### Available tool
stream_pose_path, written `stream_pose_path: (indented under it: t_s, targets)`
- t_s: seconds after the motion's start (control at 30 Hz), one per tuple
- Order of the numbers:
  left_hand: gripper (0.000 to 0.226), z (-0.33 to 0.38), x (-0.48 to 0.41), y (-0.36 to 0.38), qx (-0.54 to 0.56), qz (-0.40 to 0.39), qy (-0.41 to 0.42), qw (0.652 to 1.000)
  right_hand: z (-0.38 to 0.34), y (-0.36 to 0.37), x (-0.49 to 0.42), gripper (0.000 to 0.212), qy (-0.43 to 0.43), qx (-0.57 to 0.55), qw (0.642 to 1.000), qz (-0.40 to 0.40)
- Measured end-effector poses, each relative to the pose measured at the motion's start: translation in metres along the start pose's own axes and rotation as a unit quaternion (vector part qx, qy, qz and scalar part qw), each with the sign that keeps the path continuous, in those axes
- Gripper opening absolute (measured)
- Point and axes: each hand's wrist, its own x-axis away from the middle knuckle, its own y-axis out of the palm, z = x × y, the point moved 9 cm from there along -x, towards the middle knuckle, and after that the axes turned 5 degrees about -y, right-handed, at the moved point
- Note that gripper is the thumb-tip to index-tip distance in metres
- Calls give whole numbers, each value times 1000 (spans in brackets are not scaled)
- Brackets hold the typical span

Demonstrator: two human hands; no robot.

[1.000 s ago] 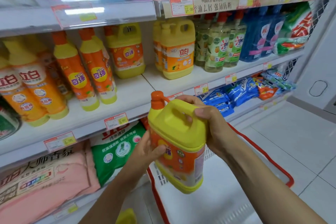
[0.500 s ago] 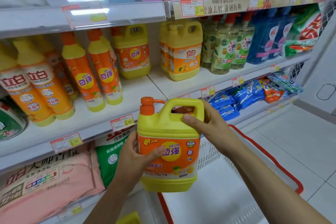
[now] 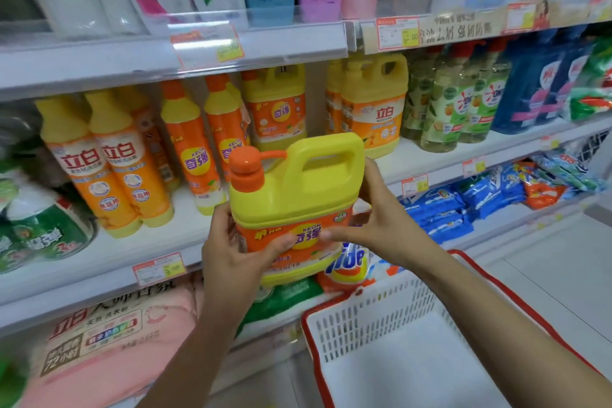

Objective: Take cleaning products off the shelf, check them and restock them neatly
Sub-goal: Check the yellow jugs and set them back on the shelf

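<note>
My left hand and right hand both grip yellow plastic jug with orange pump cap at label band; I'd seat it upright, label out, on white shelf.

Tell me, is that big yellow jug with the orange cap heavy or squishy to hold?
Probably heavy: both the left hand and right hand hold the yellow detergent jug. Likely stiff: its moulded handle looks solid. Its boxy body should not roll.
</note>
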Motion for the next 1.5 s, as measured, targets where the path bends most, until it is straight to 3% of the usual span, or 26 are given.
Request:
stream_pose_path:
  t_s: [0.13,0.27,0.37,0.43,0.5,0.63,0.83,1.0,1.1,1.2,1.37,1.5]
  targets:
    - [66,2,-13,-16,-7,-10,13,1000,-16,6,-21,88,-68,27,997,38]
    - [63,-10,-3,-44,-40,-3,3,999,-6,38,-22,86,-42,20,999,-17]
    - [65,-30,19,-70,-71,16,-12,997,-9,65,-21,57,-16,-37,996,-81]
    - [67,-46,36,-88,-111,28,-16,993,-11,81,-27,36,-9,-20,995,-98]
    - [67,-68,49,-106,-140,43,-29,989,-1,105,-31,30,11,16,990,-138]
    - [66,-103,70,-132,-150,59,-61,985,29,152,-22,24,34,41,977,-205]
    - [56,-159,97,-159,-215,-9,-167,962,87,205,12,13,91,42,974,-202]
    - [34,-212,128,-175,-180,-5,-281,943,141,240,45,19,151,52,966,-202]
    - [24,-237,137,-173,-195,-9,-299,934,169,255,60,24,178,41,963,-199]
    - [25,-257,142,-170,-221,-27,-308,925,194,267,73,6,212,20,957,-200]
    - [25,-291,152,-172,-270,-67,-356,892,222,287,89,26,246,3,944,-218]
    - [22,-303,153,-175,-294,-92,-374,875,242,293,95,6,263,12,940,-218]
